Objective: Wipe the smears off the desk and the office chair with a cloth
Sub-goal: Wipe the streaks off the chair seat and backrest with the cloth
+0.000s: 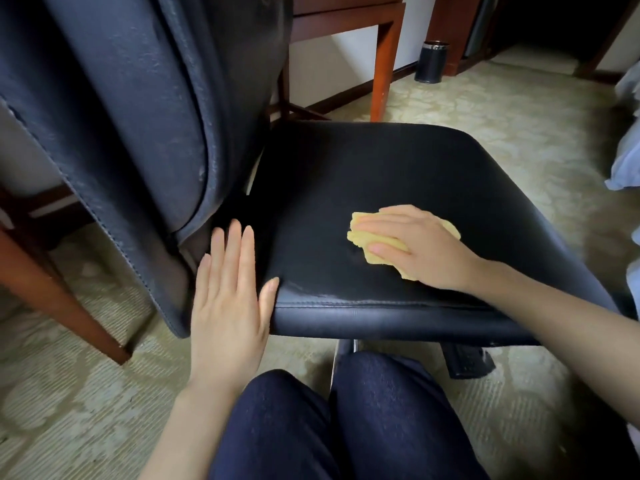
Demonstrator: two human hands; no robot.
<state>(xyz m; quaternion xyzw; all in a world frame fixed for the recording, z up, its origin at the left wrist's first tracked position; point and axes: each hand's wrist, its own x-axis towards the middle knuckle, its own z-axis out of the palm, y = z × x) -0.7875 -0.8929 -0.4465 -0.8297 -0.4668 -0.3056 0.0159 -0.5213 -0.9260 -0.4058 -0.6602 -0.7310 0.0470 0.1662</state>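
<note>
**Office chair** [381, 174]. Black, leather-look. The seat runs broadside across the view and the backrest [138, 98] rises at its left end. A pale streak [332, 296] shows along the seam of the near edge.

**Cloth** [362, 237]. Yellow and crumpled, lying on the seat in its near half, right of centre. What shows of it runs roughly along the seat's length. It sticks out past the fingertips toward the backrest and behind the wrist side (the middle is covered, so its full outline cannot be told).

**Right hand** [422, 251]. Flat on the cloth, pressing it down. The fingers are straight and point left toward the backrest, with nothing curled round the cloth.

**Left hand** [228, 299]. Spread flat at the seat's near-left corner, beside the foot of the backrest. The fingers are straight and point away, the thumb lies on the seat's edge, and it holds nothing.

**Room on the seat.** Bare black surface lies beyond the cloth up to the far edge, and leftward to the backrest.

**Surroundings.**
- Patterned carpet [519, 140] on every side.
- Desk [382, 64] beyond the seat.
- A dark bin [431, 62] further back.
- A wooden leg [62, 299] at left.
- The person's knees [346, 427] close under the near edge.
</note>
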